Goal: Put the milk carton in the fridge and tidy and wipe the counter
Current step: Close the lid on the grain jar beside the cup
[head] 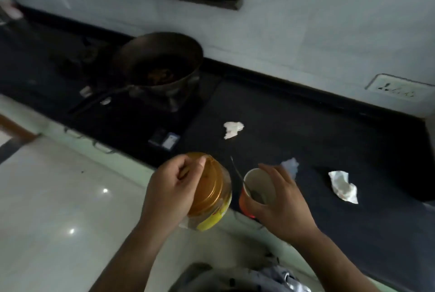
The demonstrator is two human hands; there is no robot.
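Left hand grips a jar with a gold lid, fingers curled over the lid's left side, thumb on top. The jar is tilted, with a yellow label low on its side; it sits at the near edge of the dark tabletop. Can't tell whether the jar rests on the surface or is lifted.

Right hand wraps a paper cup, orange outside, white inside, fingers closed around its right rim and wall. A spoon stands in the cup, handle leaning up and away to the left. Cup is just right of the jar, close but apart.

Three crumpled tissues lie on the tabletop: tissue one beyond the cup, mid-counter; tissue two, bluish, just behind the right hand's fingers; tissue three well to the right.

A pan with dark contents sits on a stove at left-centre, long handle pointing toward the near left. A small dark box lies at the stove's near corner. A wall socket is at far right on the white wall.

No milk carton shows anywhere in view. Frame is somewhat blurred.
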